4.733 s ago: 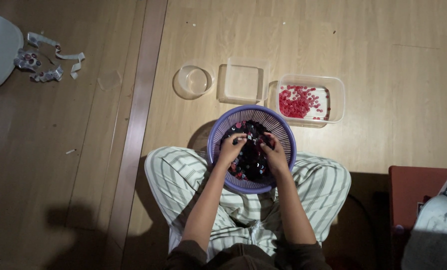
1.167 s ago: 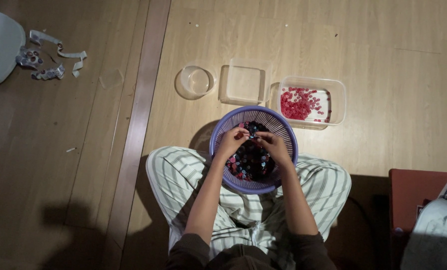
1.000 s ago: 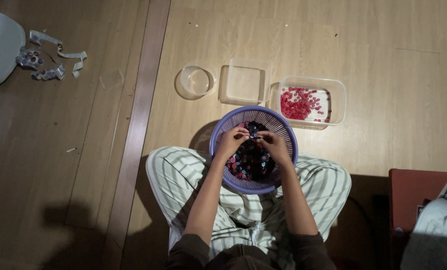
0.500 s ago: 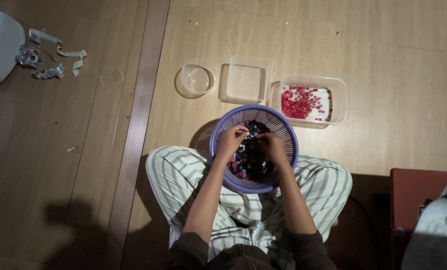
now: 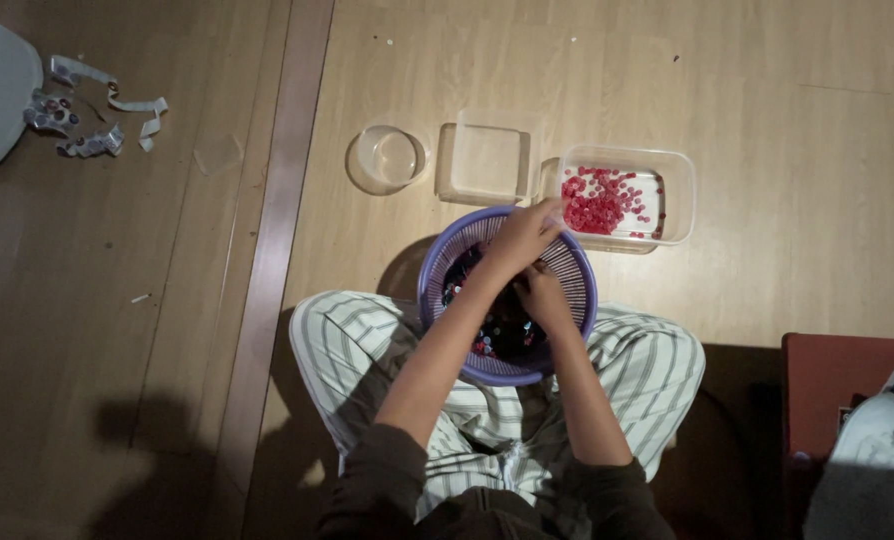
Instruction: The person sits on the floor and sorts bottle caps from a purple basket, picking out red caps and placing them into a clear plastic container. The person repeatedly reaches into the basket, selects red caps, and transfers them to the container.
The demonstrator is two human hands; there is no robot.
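The purple basket (image 5: 507,300) sits on the lap of a person seated cross-legged on the wooden floor (image 5: 767,120), and it holds a dark heap of small mixed-colour pieces (image 5: 487,335). The left hand (image 5: 522,235) is raised over the basket's far rim, stretched toward the rectangular clear tub (image 5: 679,205) just beyond, which already holds a bed of small red pieces (image 5: 597,205); its fingers look drawn together as if nipping something tiny, though whatever they carry is too small to make out. The right hand (image 5: 539,295) is down inside the basket among the heap, and I cannot tell how its fingers are set. This looks like sorting by colour, at the drop-off stage for one red piece. Finishing that move would call for carrying the left hand clear over the tub's near wall before parting the fingers. An empty square clear tub (image 5: 487,160) and a round clear cup (image 5: 387,158) stand left of the red tub.
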